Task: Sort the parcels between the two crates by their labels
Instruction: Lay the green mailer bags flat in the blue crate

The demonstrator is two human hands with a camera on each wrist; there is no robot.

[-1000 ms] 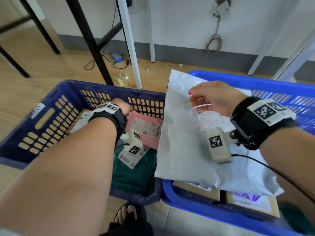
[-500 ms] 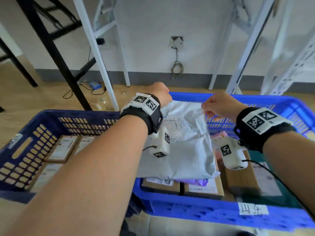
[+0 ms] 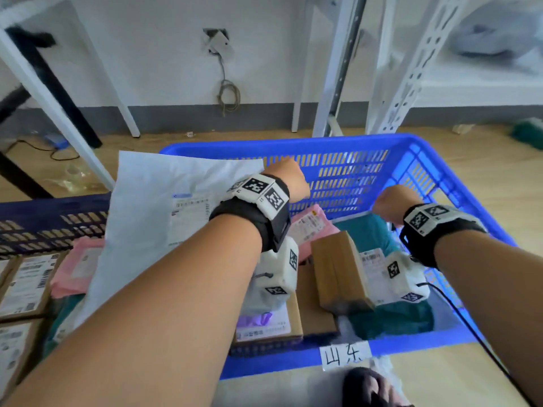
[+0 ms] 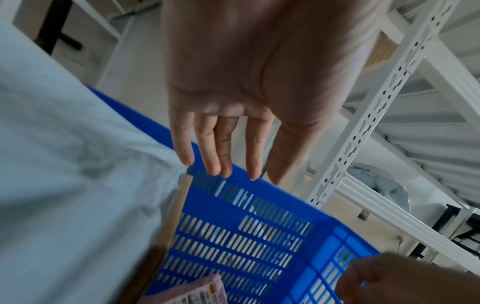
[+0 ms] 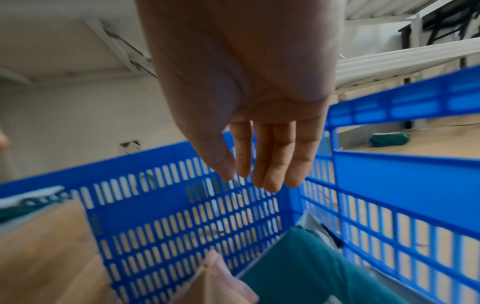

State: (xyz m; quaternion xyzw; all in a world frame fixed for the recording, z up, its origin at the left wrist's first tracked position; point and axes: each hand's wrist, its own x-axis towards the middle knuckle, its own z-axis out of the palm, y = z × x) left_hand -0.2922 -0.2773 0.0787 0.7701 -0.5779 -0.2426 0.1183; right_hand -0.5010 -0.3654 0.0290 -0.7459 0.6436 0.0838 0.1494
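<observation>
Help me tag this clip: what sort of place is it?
Likely a small parcel-sorting or storage room: labelled parcels such as a cardboard box fill a blue crate, with white slotted metal shelving behind.

Bright blue slotted plastic crate [image 3: 423, 183] holding cardboard boxes, large white poly mailer [image 3: 152, 212] straddling dark blue crate [image 3: 44, 212], both hands above.

White mailer [image 3: 152, 218] drapes across gap btwn crates; bright blue crate [image 3: 346, 148] far-right corner open above teal parcel [image 3: 371, 233].
</observation>
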